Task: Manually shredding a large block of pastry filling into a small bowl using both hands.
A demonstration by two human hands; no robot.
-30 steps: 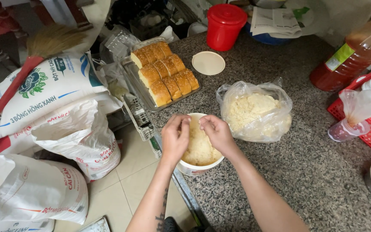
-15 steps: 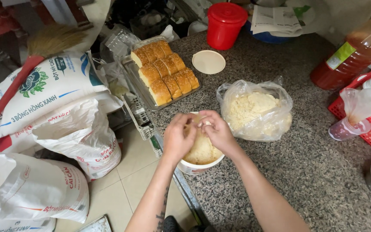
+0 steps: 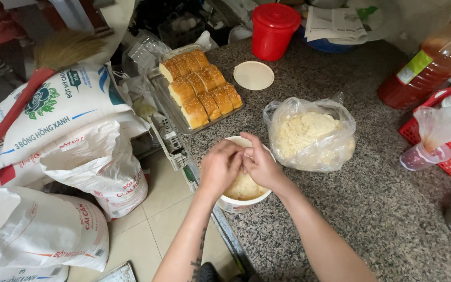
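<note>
Together, left hand (image 3: 220,167) and right hand (image 3: 259,166) (fingers closed) press crumbs over the white bowl (image 3: 236,202).

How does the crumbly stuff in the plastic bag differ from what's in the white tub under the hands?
The plastic bag is clear, soft and open-topped, holding loose pale crumbs; the white tub is rigid and round, its yellowish filling looking packed smooth. The bag lies untouched, while the left hand and right hand meet over the tub. Both sit on the granite counter.

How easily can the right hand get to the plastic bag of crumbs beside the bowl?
Probably yes. The right hand is over the white bowl, and the plastic bag of crumbs lies just beside it on the granite counter, nothing between them.
</note>
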